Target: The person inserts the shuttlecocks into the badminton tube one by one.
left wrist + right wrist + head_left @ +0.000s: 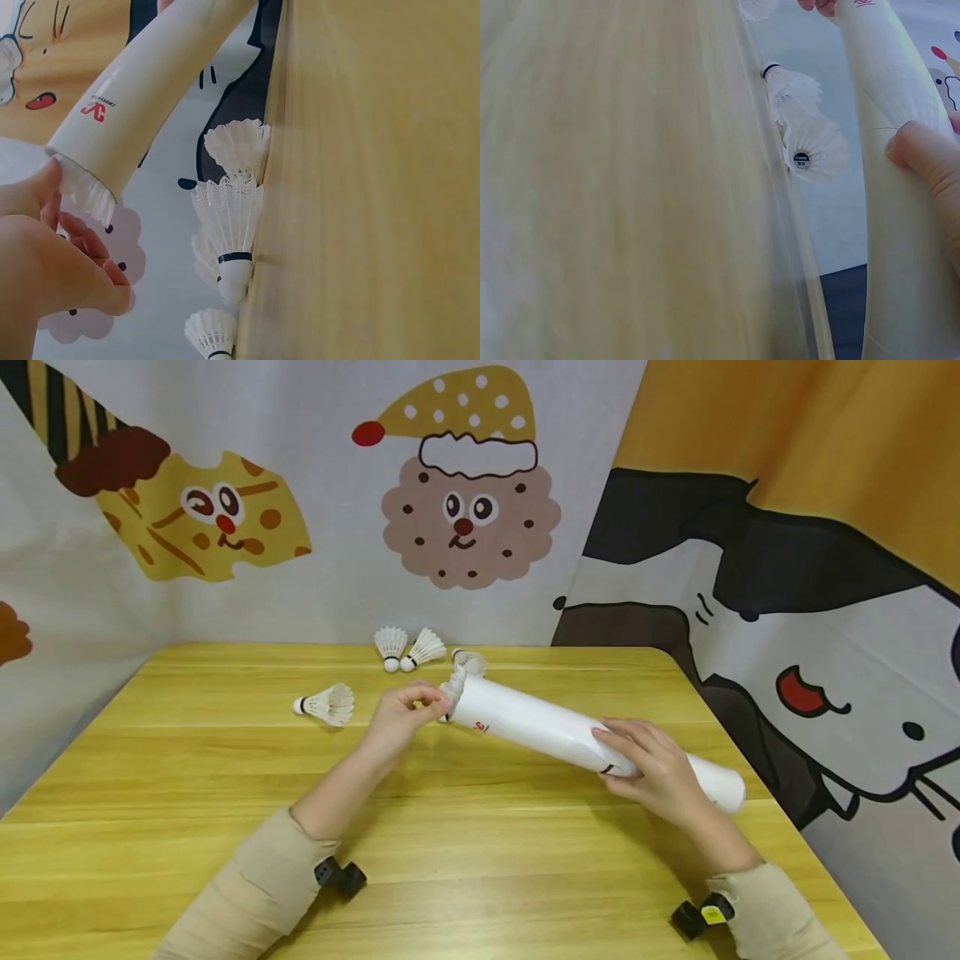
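A long white shuttlecock tube [540, 720] is held at a slant above the table, its mouth toward the left. My right hand [660, 768] grips it around the middle, thumb on the near side in the right wrist view. At the mouth, my left hand [399, 717] pinches the feathers of a shuttlecock [86, 187] that stick out of the tube; its cork is hidden. The left thumb [46, 182] lies by the rim, and the other fingers curl loosely below.
On the yellow wooden table [450, 860], a shuttlecock [330, 704] lies on its side left of the left hand. Two more, one upright [391, 647] and one tilted [425, 648], stand near the back edge. Another shuttlecock [471, 662] lies behind the tube mouth. A cartoon curtain [300, 610] hangs behind.
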### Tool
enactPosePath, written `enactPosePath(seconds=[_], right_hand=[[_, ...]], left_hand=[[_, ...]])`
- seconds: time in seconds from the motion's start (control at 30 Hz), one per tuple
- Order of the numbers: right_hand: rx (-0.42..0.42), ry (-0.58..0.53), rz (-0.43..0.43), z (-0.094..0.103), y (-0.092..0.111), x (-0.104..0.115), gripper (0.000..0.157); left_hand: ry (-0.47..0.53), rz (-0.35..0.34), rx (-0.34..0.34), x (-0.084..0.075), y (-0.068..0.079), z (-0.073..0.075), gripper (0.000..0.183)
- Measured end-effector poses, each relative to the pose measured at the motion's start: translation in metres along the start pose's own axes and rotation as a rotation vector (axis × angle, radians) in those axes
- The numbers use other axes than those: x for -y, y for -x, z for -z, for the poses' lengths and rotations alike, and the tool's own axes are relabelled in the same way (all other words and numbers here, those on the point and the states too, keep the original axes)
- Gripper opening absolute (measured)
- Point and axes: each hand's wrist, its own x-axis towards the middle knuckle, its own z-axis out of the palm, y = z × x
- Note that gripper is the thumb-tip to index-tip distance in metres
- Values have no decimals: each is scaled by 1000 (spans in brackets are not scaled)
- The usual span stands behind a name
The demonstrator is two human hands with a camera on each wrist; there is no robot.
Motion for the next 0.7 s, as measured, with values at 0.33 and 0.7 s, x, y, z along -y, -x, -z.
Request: enactPosePath(seconds=[0.33, 0.7], right_hand=[[10, 1, 11, -2, 1, 0, 47], [9, -16, 25, -1, 1, 0, 46]], left_hand=[[-134, 55, 66, 1, -5, 2, 14], [-76, 107, 157, -3, -8, 2, 12]])
